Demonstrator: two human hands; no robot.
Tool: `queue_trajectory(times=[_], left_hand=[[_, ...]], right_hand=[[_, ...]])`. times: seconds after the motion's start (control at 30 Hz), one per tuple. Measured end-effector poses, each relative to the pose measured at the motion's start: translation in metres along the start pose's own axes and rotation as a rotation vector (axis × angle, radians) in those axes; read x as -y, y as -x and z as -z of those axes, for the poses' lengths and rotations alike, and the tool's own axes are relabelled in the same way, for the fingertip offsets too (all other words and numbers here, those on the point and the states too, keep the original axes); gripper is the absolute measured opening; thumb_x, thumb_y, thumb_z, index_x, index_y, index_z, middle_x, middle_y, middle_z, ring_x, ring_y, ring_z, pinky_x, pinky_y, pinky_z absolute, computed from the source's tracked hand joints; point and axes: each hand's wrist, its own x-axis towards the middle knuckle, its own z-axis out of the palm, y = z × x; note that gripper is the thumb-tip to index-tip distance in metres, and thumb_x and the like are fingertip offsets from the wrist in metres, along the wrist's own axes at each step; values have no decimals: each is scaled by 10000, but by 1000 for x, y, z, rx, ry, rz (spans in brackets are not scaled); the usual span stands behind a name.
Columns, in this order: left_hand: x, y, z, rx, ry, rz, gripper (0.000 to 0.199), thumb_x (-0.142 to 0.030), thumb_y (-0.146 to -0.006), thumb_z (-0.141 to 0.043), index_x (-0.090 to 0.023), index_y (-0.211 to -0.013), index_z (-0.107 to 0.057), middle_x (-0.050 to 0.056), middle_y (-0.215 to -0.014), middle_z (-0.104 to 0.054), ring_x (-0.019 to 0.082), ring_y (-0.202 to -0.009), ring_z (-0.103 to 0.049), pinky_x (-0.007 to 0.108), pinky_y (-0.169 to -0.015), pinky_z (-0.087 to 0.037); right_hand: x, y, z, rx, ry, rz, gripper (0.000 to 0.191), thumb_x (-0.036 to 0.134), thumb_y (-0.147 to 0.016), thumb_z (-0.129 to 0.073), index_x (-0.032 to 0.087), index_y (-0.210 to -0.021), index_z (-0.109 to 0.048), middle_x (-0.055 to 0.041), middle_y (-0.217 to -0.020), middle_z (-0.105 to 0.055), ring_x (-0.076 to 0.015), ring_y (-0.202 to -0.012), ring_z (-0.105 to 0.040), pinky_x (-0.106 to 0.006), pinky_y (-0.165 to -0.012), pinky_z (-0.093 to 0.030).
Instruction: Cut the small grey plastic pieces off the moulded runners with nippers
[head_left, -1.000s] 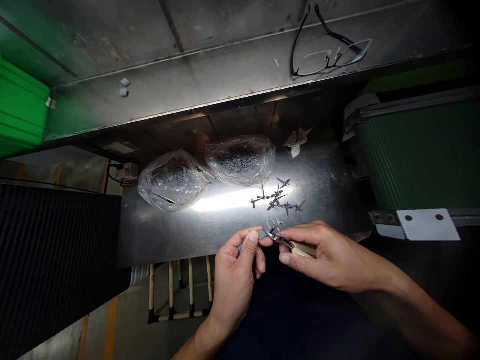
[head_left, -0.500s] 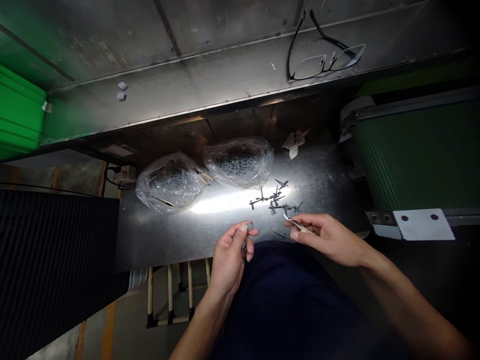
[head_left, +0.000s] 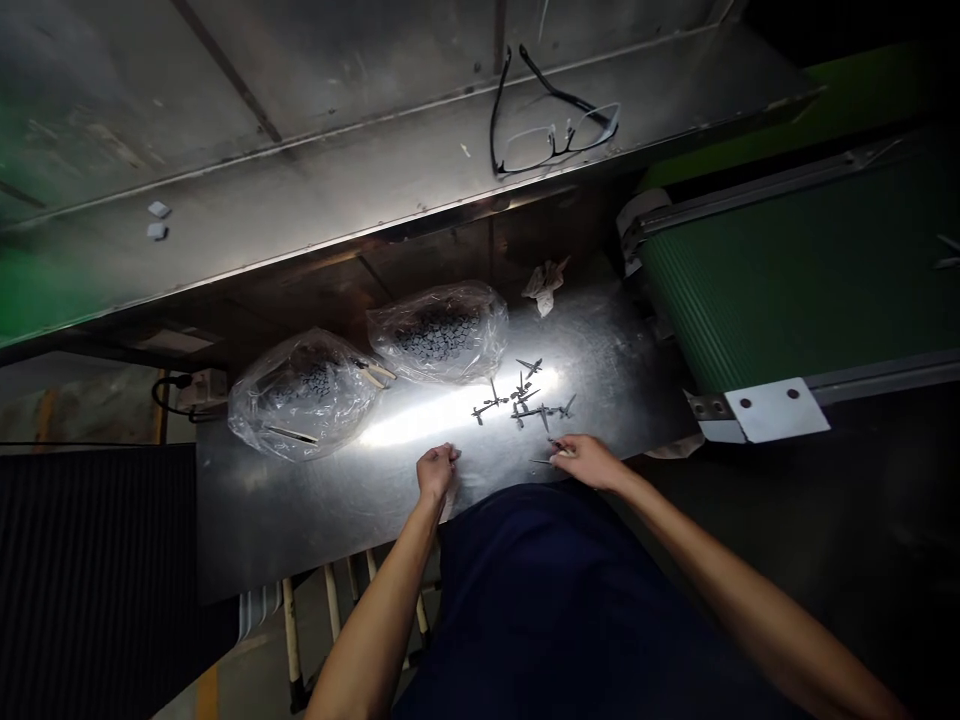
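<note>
Drawn apart since a second ago, when they met over a small gray part, two bare hands now rest well separated above a worker's dark blue lap. Pale-handled cutters point(head_left: 559, 447), mostly hidden in the grip, sit at the table's near edge, clamped in the right hand point(head_left: 591, 463), their tip pointing toward ten o'clock. Left hand point(head_left: 437, 470) has its fingers curled together; whether anything is inside cannot be told. Scattered branched gray sprues point(head_left: 525, 395) lie between ten and eleven o'clock from the right hand, the nearer of the two, and between one and two from the left; the loose spread runs roughly from nine to three. One thin dark sliver point(head_left: 540, 461) rests just beside the right fingertips, at nine o'clock. Underneath is a brushed-metal table point(head_left: 285, 530), scuffed and glaring under the lamp. From the sprues, a clear, wrinkled plastic bag point(head_left: 491, 322) of small blocky gray pieces point(head_left: 435, 338) slumps at ten o'clock; another crinkled bag point(head_left: 352, 412) lies at nine, with beige-handled pliers point(head_left: 375, 373) against its side. Crumpled paper point(head_left: 545, 290) sits past twelve. Farther out, black-armed eyeglasses point(head_left: 555, 148) lie folded open on a metal ledge point(head_left: 360, 190) at twelve, and a ribbed green belt point(head_left: 750, 290) stretches toward two.
</note>
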Motion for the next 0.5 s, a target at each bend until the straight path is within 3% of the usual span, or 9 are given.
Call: queue_trajectory(times=[0.13,0.23,0.37,0.5], left_hand=[[-8,-2,0,45,8,5,329,-371,-940,-591,-149,-1182,-599,84,-1103,-646,186,-889,-650,368,-751,-575],[-17,-1,-12,132,1,8,337,-368,-944,-585,-152,-1203,-588,82,-1098,-644,183,-876,-649,363,-741,-576],[-28,3,-51,293,-46,28,294,-353,-938,-597,-143,-1145,-612,69,-1045,-653,166,-830,-647,336,-704,-574],[-34,7,-101,364,-107,35,298,-364,-933,-605,-140,-1129,-618,70,-1045,-655,171,-841,-649,344,-715,-575]], right_hand=[[-20,-18,-26,30,29,-18,283,362,-952,-609,154,-1142,-631,-68,-1134,-644,-201,-951,-643,-386,-819,-562],[-24,-23,-26,-36,42,4,283,358,-953,-607,160,-1154,-628,-76,-1166,-636,-211,-999,-633,-413,-864,-548],[-26,-23,-12,-139,51,36,297,362,-956,-600,167,-1178,-619,-83,-1196,-625,-222,-1041,-621,-436,-900,-531],[-30,-18,-4,-176,37,55,291,364,-953,-605,159,-1159,-625,-76,-1158,-638,-213,-1000,-632,-424,-877,-540]])
